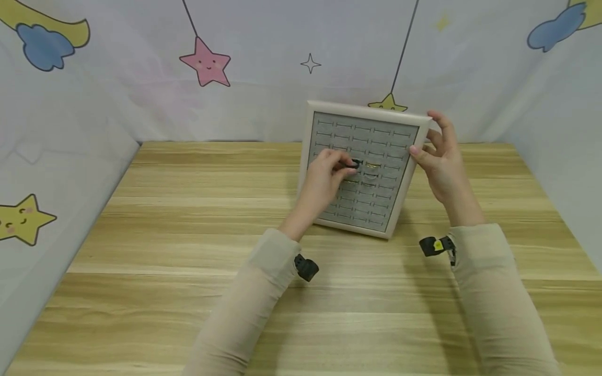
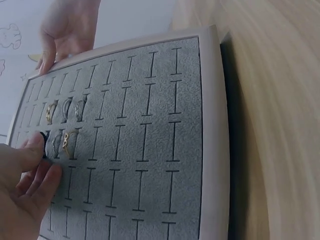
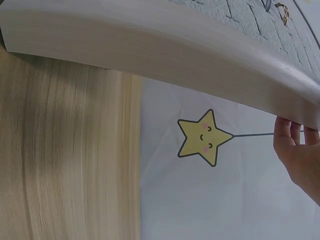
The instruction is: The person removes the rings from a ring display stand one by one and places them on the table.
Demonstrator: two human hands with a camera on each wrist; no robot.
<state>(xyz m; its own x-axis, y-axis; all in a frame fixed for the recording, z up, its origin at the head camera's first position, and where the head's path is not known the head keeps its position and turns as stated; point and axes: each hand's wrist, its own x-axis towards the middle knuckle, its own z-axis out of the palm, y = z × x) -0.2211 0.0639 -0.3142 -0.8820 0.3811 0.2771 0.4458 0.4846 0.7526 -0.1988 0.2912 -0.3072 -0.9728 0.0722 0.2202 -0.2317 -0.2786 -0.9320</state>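
Note:
A ring display board [image 1: 308, 125] with a pale frame and grey slotted padding stands tilted on the table. My left hand [image 1: 324, 175] pinches a black ring [image 2: 45, 143] at one of its slots, thumb and fingertips against the padding. Beside the black ring, a silver ring [image 2: 56, 144] and a gold ring [image 2: 69, 143] sit in the same row. The neighbouring row holds another gold ring [image 2: 50, 113] and two silver rings, all in slots. At the board's upper right edge, my right hand [image 1: 444, 162] grips the frame, thumb on the front and fingers behind.
Under the board is a wood-grain table [image 1: 178, 209]. A white cloth backdrop [image 1: 263, 104] printed with stars and clouds rises behind and at both sides. Each wrist carries a small black camera. Most of the board's slots hold no ring.

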